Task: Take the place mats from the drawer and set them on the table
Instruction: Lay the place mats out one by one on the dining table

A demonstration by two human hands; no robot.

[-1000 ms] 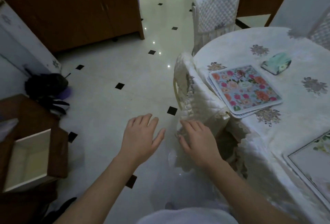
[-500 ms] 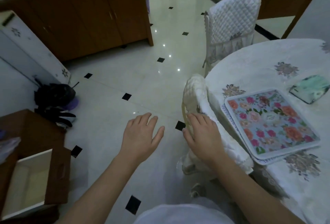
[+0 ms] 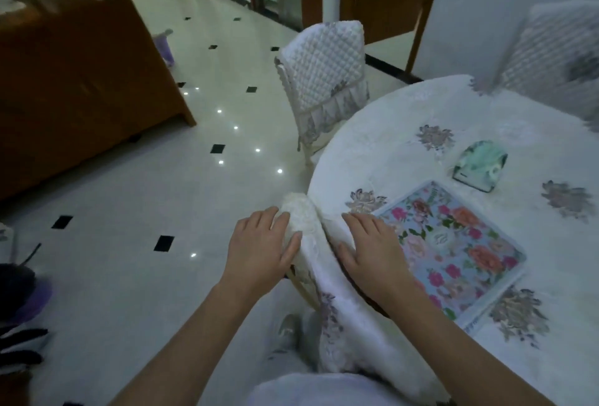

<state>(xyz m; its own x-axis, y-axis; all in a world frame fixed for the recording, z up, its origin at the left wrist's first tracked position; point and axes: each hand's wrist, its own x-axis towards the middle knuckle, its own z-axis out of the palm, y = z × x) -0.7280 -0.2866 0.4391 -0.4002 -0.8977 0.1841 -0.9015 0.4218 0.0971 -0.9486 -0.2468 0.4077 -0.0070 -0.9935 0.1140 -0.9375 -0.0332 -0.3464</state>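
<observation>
- Round, white-clothed table (image 3: 453, 120) across 1 to 5 o'clock of the view, near rim curving from 11 down to 6 o'clock
- Open tiled floor (image 3: 129, 211) from 7 to 11 o'clock, shut in at 10 o'clock by a wooden cabinet (image 3: 81, 81); no drawer in view
- Far chair (image 3: 324, 62) tucked to the table at 12 o'clock; near chair (image 3: 301, 217) with its padded back against the rim, under both hands
- Place mats (image 3: 453, 243) stacked flat on the table at 3 o'clock of the hands, just inside the rim, long axis roughly 10 to 4 o'clock
- Right hand (image 3: 369, 250) flat and spread on the cloth at the rim, pinching nothing, just beside the stack's near-left edge; cannot tell whether touching it
- Left hand (image 3: 259, 250) flat on the chair's padded top, fingers straight, well apart from the mats
- Probably a short slide toward 3 o'clock for the nearer right hand
- Bare cloth at 12 and 2 o'clock of the stack for laying mats out, save a small green pouch (image 3: 481, 162) at 1 o'clock
</observation>
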